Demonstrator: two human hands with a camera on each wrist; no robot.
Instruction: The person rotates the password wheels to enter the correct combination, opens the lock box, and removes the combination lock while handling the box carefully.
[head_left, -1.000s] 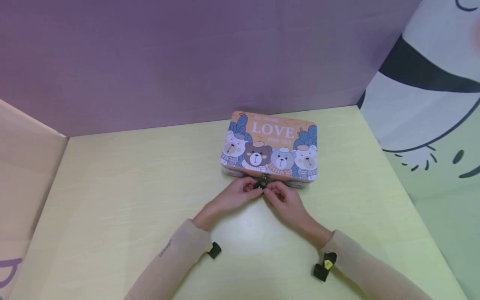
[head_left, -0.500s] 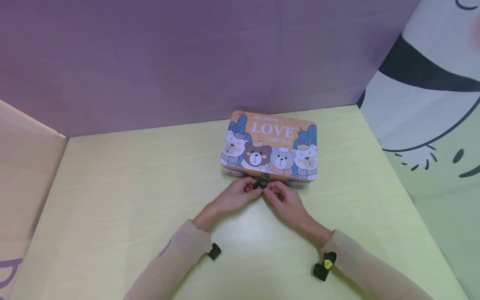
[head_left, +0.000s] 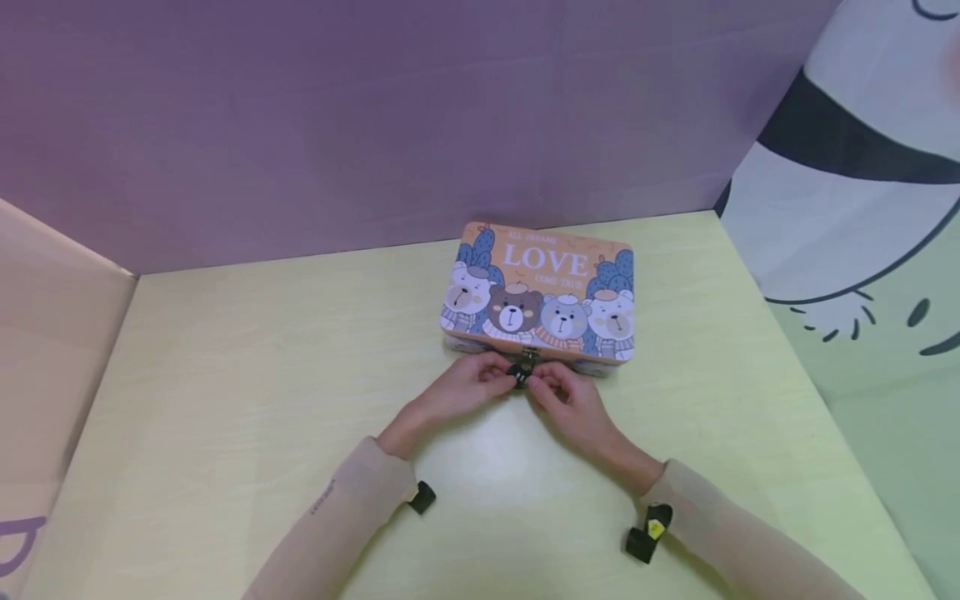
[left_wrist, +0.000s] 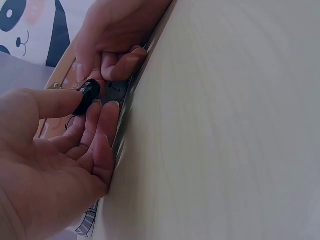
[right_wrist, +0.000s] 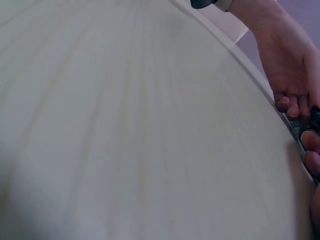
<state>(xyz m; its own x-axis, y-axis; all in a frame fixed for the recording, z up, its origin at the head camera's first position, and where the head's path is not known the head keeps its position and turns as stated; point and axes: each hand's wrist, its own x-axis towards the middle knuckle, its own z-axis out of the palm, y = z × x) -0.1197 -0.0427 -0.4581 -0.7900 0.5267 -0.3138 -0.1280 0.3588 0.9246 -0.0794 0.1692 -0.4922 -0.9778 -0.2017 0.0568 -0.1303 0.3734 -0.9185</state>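
A tin box printed with bears and the word LOVE sits with its lid down at the back of the table. At its front latch is a small black combination padlock with pale digits on its dials. My left hand pinches the padlock's left side between thumb and fingers. From the other side my right hand holds it with thumb and fingertips. Fingers cover much of the padlock, and whether its shackle is fastened cannot be seen. The right wrist view shows only the padlock's dark edge.
The pale wooden table extends around the box. A purple wall rises right behind it, and a panda-print panel stands on the right. Both sleeves carry small black wrist devices.
My left hand and forearm have shifted slightly left, and the left thumb has drawn back, showing more of the padlock. The box and my right hand look still.
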